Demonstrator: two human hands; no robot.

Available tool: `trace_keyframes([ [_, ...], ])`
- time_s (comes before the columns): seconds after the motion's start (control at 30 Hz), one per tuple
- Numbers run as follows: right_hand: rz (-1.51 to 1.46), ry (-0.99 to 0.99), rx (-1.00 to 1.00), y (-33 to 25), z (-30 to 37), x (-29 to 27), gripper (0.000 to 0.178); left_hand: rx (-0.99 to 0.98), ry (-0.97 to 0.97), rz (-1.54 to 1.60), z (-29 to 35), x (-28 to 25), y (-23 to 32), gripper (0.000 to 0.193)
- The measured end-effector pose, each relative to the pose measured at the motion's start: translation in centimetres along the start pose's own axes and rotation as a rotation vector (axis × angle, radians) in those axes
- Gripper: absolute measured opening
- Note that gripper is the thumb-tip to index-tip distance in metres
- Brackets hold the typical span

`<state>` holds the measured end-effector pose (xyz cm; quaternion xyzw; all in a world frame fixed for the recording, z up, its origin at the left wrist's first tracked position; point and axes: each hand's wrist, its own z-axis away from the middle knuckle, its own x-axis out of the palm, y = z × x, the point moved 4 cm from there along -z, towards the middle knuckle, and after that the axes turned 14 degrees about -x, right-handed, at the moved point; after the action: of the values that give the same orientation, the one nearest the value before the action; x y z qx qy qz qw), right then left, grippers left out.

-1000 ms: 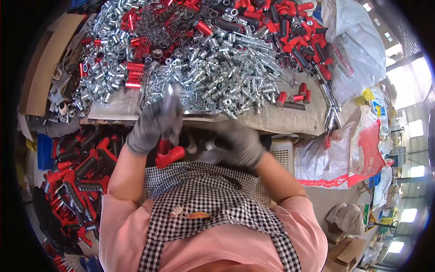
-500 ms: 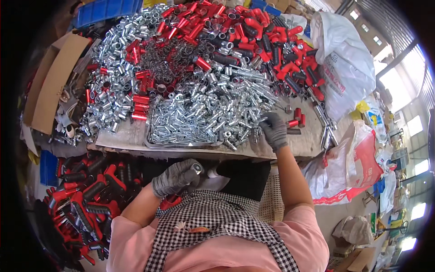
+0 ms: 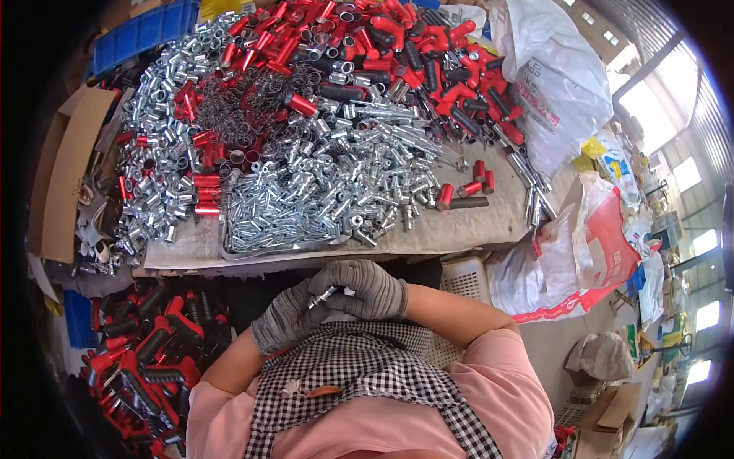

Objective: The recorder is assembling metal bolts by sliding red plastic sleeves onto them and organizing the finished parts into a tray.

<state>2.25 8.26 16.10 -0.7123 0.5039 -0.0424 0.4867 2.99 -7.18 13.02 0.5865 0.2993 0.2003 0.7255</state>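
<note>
Both gloved hands meet in front of the checkered apron, below the table edge. My right hand (image 3: 365, 291) is closed with its fingertips on a small silver metal fitting (image 3: 322, 297). My left hand (image 3: 287, 317) is curled right beside it, touching the right fingers. The dark handle with a red part, seen in the left hand a moment earlier, is now almost wholly covered by the gloves; only a bit of red shows below the left hand. On the table ahead lies a pile of silver fittings and pins (image 3: 306, 195), partly in a shallow tray (image 3: 252, 254).
Red sleeves and springs (image 3: 241, 103) heap at the back, with red-black handles (image 3: 459, 96) at the right. More handles (image 3: 157, 344) fill the space at lower left. A cardboard box (image 3: 73, 180) stands left, white sacks (image 3: 562, 84) right. Loose red sleeves (image 3: 474, 188) lie near the right edge.
My right hand has left the fittings pile and come back to my left hand, bringing a small silver fitting. The view has shifted slightly, so the table appears further left.
</note>
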Motion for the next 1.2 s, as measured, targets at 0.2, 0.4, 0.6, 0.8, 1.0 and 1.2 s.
trace_keyframes([
  [0.2, 0.234, -0.086, -0.087, -1.3, -1.8, -2.5, 0.054, 0.122, 0.017, 0.189, -0.4, -0.6, -0.5, 0.038],
  [0.4, 0.991, 0.488, 0.738, 7.3, 6.7, -25.8, 0.055, 0.044, 0.121, -0.117, -1.0, -1.4, 2.0, 0.024],
  [0.6, 1.432, -0.311, 1.593, 19.3, 30.8, -46.2, 0.047, 0.312, 0.117, -0.402, -5.0, 2.4, 1.4, 0.029],
  [0.8, 0.513, 0.834, 0.790, 16.1, 10.8, -30.7, 0.036, -0.008, 0.234, -0.216, -1.2, -0.5, 0.7, 0.031],
  [1.0, 0.187, -0.052, 0.061, -1.0, -0.7, -11.5, 0.022, 0.088, 0.196, -0.280, -2.5, -0.3, 0.9, 0.025],
  [1.2, 0.316, -0.405, -0.408, -3.3, -1.5, -1.9, 0.027, 0.188, 0.148, -0.368, -1.0, 0.8, 0.4, 0.037],
])
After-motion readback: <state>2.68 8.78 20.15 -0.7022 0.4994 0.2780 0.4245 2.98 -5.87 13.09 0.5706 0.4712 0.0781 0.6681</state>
